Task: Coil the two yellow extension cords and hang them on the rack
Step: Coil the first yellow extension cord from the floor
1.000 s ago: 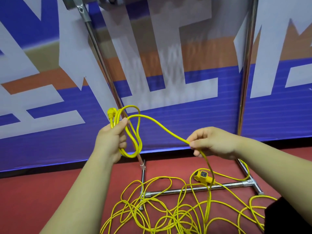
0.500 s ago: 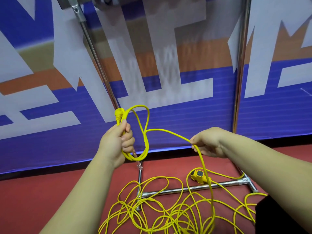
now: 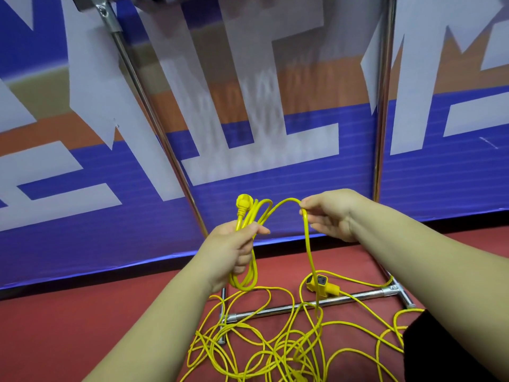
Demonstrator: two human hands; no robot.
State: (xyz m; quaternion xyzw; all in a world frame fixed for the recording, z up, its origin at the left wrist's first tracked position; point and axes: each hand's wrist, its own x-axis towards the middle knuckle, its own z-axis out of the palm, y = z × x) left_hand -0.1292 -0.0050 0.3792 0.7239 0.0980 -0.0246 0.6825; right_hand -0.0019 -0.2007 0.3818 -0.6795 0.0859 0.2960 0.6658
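My left hand (image 3: pixel 237 249) grips a small coil of yellow extension cord (image 3: pixel 248 274), its yellow plug (image 3: pixel 243 203) sticking up above my fist. A loop hangs below that hand. My right hand (image 3: pixel 330 213) pinches the same cord just right of the coil, and the cord drops from there to a tangled yellow heap (image 3: pixel 275 346) on the red floor. A yellow socket block (image 3: pixel 321 283) lies by the rack's base bar. The metal rack (image 3: pixel 381 133) stands straight ahead, its two poles rising out of view.
A blue, white and orange banner (image 3: pixel 275 133) runs behind the rack. The rack's chrome base bar (image 3: pixel 303 306) and feet lie on the red floor among cord loops. A dark shape (image 3: pixel 440 354) sits at the lower right.
My right hand has swung left and up towards my left hand, bringing a new length of cord to the coil. The span of cord between the hands has shortened into a small arc.
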